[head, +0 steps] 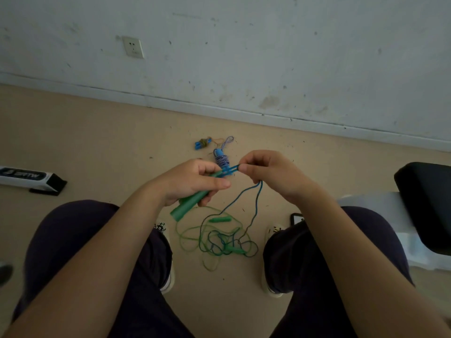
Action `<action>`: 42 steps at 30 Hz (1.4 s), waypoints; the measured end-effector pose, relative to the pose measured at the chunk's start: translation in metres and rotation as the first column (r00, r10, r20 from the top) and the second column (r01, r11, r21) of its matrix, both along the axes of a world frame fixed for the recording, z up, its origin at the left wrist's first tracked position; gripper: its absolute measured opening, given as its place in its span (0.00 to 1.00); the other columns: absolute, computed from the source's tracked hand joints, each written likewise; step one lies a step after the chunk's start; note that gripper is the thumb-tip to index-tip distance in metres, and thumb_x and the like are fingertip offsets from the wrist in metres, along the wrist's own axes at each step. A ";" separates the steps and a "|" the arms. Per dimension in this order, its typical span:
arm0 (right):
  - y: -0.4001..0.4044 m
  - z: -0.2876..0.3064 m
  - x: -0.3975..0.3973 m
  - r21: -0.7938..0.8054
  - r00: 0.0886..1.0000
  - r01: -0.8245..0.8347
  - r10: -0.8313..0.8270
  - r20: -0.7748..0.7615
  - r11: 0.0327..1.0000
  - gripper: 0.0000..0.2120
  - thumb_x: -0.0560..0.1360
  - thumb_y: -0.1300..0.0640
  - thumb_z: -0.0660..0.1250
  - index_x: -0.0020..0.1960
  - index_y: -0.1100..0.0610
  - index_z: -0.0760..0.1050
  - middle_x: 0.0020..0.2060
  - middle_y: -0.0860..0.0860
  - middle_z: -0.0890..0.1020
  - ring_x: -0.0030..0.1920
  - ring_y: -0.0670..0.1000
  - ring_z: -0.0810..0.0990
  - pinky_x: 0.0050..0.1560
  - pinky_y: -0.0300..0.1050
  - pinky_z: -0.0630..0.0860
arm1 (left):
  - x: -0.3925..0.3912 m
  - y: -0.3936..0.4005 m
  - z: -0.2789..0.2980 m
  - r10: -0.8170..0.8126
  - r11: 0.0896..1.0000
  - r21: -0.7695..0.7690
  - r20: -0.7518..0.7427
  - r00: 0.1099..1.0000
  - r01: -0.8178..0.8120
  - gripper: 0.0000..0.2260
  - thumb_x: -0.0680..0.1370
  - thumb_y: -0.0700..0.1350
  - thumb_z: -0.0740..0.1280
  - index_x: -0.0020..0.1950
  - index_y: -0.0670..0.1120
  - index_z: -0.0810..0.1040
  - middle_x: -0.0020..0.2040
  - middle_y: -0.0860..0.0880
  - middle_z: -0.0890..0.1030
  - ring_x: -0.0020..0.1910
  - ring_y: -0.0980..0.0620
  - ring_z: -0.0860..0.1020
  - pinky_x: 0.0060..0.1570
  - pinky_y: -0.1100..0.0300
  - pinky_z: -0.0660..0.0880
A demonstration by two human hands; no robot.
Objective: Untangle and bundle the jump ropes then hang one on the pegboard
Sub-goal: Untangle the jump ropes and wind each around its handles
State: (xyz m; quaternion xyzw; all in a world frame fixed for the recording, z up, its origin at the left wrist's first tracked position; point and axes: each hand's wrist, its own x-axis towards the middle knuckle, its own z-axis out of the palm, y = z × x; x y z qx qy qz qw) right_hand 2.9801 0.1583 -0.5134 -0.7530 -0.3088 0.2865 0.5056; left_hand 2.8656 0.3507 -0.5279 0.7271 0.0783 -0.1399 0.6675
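Seated over the floor (97, 132), the person has the left hand (192, 181) clenched round a pair of green handles (189, 203), and the right hand (266, 172) pinching a doubled stretch of blue-green cord (229, 170) just past the handles' tips. The handles' long axis runs on a slant, butt ends pointing down toward the person's left knee, tips up toward the right hand.

From that pinch the cord drops to a loose tangle (219, 240) on the floor between the shoes, below the handles, where more green handles lie. Beyond the handles, toward the wall (244, 45), lie two ropes already bundled: a blue-and-white one (222, 158) and a smaller one (202, 143).

The risk, to my eye: pulling hard on the cord could cinch the tangle into a knot, since two ropes seem interlaced there.
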 end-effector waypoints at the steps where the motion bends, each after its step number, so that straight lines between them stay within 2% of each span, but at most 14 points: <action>1: 0.000 -0.001 0.000 -0.007 1.000 -0.002 0.002 -0.008 1.000 0.02 0.77 0.59 0.70 0.45 0.56 0.80 0.33 0.49 0.76 0.35 0.47 0.72 0.40 0.44 0.70 | 0.000 0.001 0.000 0.001 1.000 0.009 -0.010 1.000 -0.001 0.14 0.71 0.47 0.76 0.49 0.41 0.78 0.31 0.47 0.77 0.27 0.51 0.75 0.29 0.60 0.76; 4: -0.001 -0.001 0.001 -0.055 1.000 -0.012 0.011 -0.022 0.998 0.06 0.75 0.53 0.73 0.43 0.55 0.82 0.29 0.44 0.73 0.33 0.46 0.68 0.36 0.43 0.66 | -0.001 0.002 0.000 0.014 0.998 0.057 -0.024 1.000 -0.013 0.20 0.64 0.52 0.80 0.48 0.42 0.79 0.32 0.44 0.81 0.29 0.46 0.78 0.30 0.57 0.78; 8: -0.004 0.001 0.003 -0.074 0.999 -0.038 0.038 0.006 0.997 0.07 0.75 0.52 0.72 0.44 0.56 0.83 0.24 0.40 0.71 0.28 0.42 0.65 0.31 0.37 0.64 | -0.002 0.002 0.000 -0.011 0.998 0.053 -0.019 1.000 0.012 0.17 0.65 0.50 0.80 0.48 0.44 0.82 0.38 0.43 0.84 0.31 0.45 0.81 0.34 0.56 0.80; 11: -0.005 0.001 0.006 -0.041 1.000 -0.010 0.010 0.010 0.999 0.06 0.77 0.56 0.70 0.43 0.56 0.82 0.25 0.44 0.74 0.28 0.45 0.69 0.31 0.38 0.67 | -0.003 0.006 -0.001 -0.064 0.995 0.073 -0.043 0.997 0.067 0.14 0.69 0.44 0.78 0.52 0.44 0.82 0.40 0.44 0.85 0.35 0.45 0.83 0.40 0.56 0.81; 13: -0.005 0.001 0.007 -0.023 1.000 -0.013 0.013 -0.015 1.000 0.05 0.77 0.58 0.70 0.44 0.58 0.82 0.27 0.49 0.77 0.28 0.47 0.71 0.32 0.40 0.69 | -0.005 0.006 -0.001 -0.071 0.993 0.090 -0.052 0.996 0.075 0.11 0.73 0.41 0.76 0.53 0.42 0.81 0.41 0.44 0.86 0.35 0.46 0.83 0.40 0.58 0.80; 16: -0.003 0.000 0.003 -0.005 0.998 -0.061 0.061 0.006 0.998 0.04 0.77 0.59 0.70 0.50 0.55 0.82 0.31 0.53 0.81 0.27 0.48 0.73 0.31 0.39 0.71 | -0.004 0.003 -0.002 -0.063 0.993 0.095 -0.044 0.997 0.067 0.11 0.74 0.42 0.76 0.54 0.42 0.81 0.45 0.42 0.86 0.35 0.46 0.84 0.41 0.57 0.81; 20: 0.002 -0.002 -0.004 0.007 0.991 -0.133 0.133 -0.002 0.991 0.04 0.76 0.62 0.71 0.50 0.57 0.83 0.32 0.52 0.80 0.28 0.47 0.72 0.30 0.40 0.70 | -0.003 -0.001 -0.002 -0.103 0.992 0.073 -0.046 0.994 0.106 0.17 0.72 0.45 0.76 0.59 0.47 0.80 0.46 0.43 0.87 0.35 0.48 0.84 0.42 0.57 0.81; 24: 0.006 -0.002 -0.008 -0.057 0.985 -0.161 0.164 0.056 0.985 0.04 0.75 0.61 0.72 0.49 0.56 0.84 0.38 0.59 0.82 0.37 0.48 0.77 0.43 0.48 0.76 | -0.001 -0.006 -0.005 -0.143 0.983 0.116 -0.032 0.989 0.146 0.19 0.72 0.44 0.77 0.61 0.50 0.77 0.46 0.45 0.87 0.36 0.50 0.84 0.42 0.60 0.80; 26: 0.007 -0.003 -0.009 -0.073 0.984 -0.157 0.162 0.074 0.985 0.04 0.74 0.61 0.73 0.49 0.57 0.84 0.36 0.55 0.82 0.37 0.47 0.77 0.44 0.45 0.76 | 0.000 -0.008 -0.006 -0.138 0.984 0.111 -0.014 0.990 0.139 0.18 0.72 0.41 0.77 0.59 0.49 0.77 0.45 0.45 0.87 0.36 0.50 0.84 0.41 0.60 0.80; 30: 0.008 -0.005 -0.010 -0.125 0.986 -0.152 0.159 0.043 0.980 0.04 0.75 0.57 0.73 0.49 0.57 0.82 0.30 0.46 0.81 0.28 0.40 0.75 0.30 0.30 0.69 | 0.001 -0.008 -0.006 -0.114 0.982 0.150 0.002 0.993 0.113 0.19 0.71 0.42 0.78 0.59 0.49 0.76 0.45 0.46 0.87 0.36 0.50 0.83 0.41 0.59 0.79; 32: 0.007 -0.005 -0.010 -0.144 0.984 -0.174 0.177 0.010 0.974 0.03 0.76 0.56 0.72 0.48 0.55 0.81 0.30 0.48 0.82 0.23 0.41 0.68 0.24 0.32 0.63 | 0.002 -0.007 -0.006 -0.083 0.986 0.148 0.015 0.996 0.080 0.22 0.71 0.42 0.78 0.62 0.47 0.75 0.44 0.47 0.87 0.35 0.51 0.83 0.40 0.60 0.79; 34: 0.007 -0.005 -0.011 -0.130 0.983 -0.186 0.183 -0.029 0.974 0.02 0.76 0.56 0.72 0.47 0.54 0.80 0.30 0.49 0.83 0.23 0.43 0.65 0.23 0.35 0.60 | 0.003 -0.007 -0.006 -0.055 0.990 0.135 0.031 0.998 0.050 0.20 0.72 0.40 0.77 0.62 0.47 0.76 0.43 0.47 0.87 0.34 0.52 0.82 0.39 0.59 0.79; 37: 0.008 -0.004 -0.011 -0.056 0.988 -0.143 0.139 -0.066 0.988 0.01 0.75 0.59 0.72 0.46 0.56 0.81 0.30 0.49 0.83 0.22 0.43 0.65 0.23 0.35 0.59 | 0.002 -0.005 -0.005 -0.051 0.988 0.146 0.018 0.999 0.048 0.18 0.73 0.43 0.77 0.60 0.47 0.78 0.43 0.46 0.86 0.35 0.51 0.82 0.42 0.56 0.81; 42: -0.001 0.001 0.002 0.085 0.994 -0.014 0.023 -0.105 0.996 0.04 0.76 0.59 0.71 0.50 0.58 0.80 0.33 0.54 0.83 0.22 0.44 0.62 0.23 0.36 0.60 | -0.001 -0.001 -0.005 -0.078 0.987 0.136 -0.075 0.994 0.088 0.10 0.75 0.44 0.75 0.52 0.42 0.80 0.39 0.45 0.85 0.33 0.48 0.81 0.38 0.57 0.79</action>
